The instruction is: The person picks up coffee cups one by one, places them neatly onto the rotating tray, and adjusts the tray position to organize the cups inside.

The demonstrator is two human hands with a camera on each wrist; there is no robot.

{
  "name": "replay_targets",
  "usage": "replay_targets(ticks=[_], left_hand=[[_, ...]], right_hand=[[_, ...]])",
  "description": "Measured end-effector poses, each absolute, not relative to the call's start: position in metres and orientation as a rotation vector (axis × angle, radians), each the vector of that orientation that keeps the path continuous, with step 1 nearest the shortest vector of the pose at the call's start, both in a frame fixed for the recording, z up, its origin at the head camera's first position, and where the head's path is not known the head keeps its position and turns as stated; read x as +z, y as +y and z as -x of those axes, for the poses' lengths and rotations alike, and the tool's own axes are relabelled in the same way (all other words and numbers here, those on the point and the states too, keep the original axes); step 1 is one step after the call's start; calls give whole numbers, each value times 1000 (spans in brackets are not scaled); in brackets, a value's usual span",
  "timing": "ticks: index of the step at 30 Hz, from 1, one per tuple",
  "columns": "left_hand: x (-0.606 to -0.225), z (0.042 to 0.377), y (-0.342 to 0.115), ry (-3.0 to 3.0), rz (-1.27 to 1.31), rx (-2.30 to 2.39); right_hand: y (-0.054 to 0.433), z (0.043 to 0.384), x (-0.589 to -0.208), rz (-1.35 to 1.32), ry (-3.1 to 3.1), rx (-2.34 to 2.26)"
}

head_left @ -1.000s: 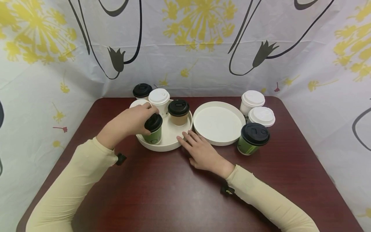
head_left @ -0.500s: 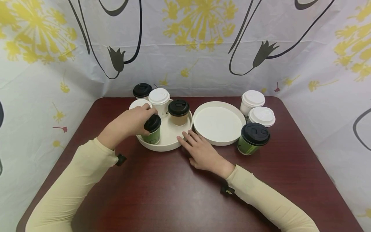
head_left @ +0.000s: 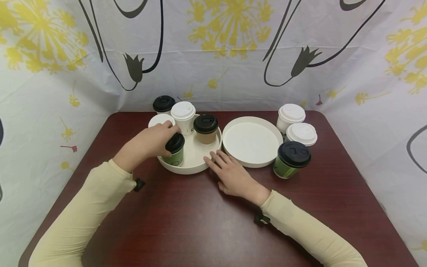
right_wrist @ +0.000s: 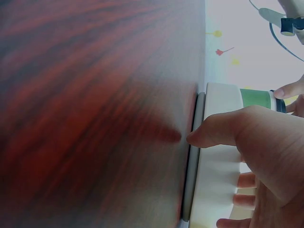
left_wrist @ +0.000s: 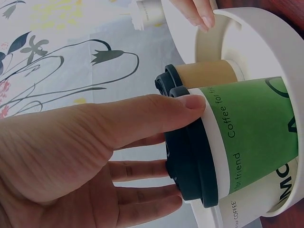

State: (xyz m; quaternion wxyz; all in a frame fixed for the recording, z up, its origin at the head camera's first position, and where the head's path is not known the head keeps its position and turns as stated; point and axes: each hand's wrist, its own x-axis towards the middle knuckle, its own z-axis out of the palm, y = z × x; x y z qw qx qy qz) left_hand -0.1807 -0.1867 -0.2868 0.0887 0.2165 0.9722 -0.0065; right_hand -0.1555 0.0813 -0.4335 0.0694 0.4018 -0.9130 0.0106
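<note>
My left hand (head_left: 145, 142) grips a green paper coffee cup (head_left: 176, 158) by its black lid (left_wrist: 192, 156), thumb on one side and fingers on the other. The cup stands upright inside the left white round tray (head_left: 186, 170), near its front-left wall. A brown coffee cup (head_left: 206, 137) with a black lid and a tall white cup (head_left: 183, 115) share this tray. Behind my left hand shows a white lid (head_left: 161, 119), its cup mostly hidden. My right hand (head_left: 233, 176) rests with extended fingers at the tray's front-right rim; its thumb (right_wrist: 213, 130) is outside the wall.
A second white round tray (head_left: 252, 144) adjoins on the right, with nothing in it. Beyond it stand two white-lidded cups (head_left: 291, 115) and a black-lidded green cup (head_left: 287, 168). Another black-lidded cup (head_left: 164, 104) is behind the left tray. A patterned cloth (head_left: 213, 81) surrounds the table (head_left: 200, 222).
My left hand has shifted the green coffee cup slightly leftward and toward me within the tray. My right hand has stayed in place.
</note>
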Motion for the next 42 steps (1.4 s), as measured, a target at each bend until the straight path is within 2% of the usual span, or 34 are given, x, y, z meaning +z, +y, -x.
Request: replay_targets(ticks=[31,35,42], left_hand=[[-290,173,-185,2920,-576,-51],[-288,170,-182,2962,-658,-54],[-296,150,-161,3082,-971,-72]], right_hand=[[81,155,-434,-1205,-2770,31],[81,155,-434,-1204,-2775,23],[81,154,-434,-1203,-2763,8]])
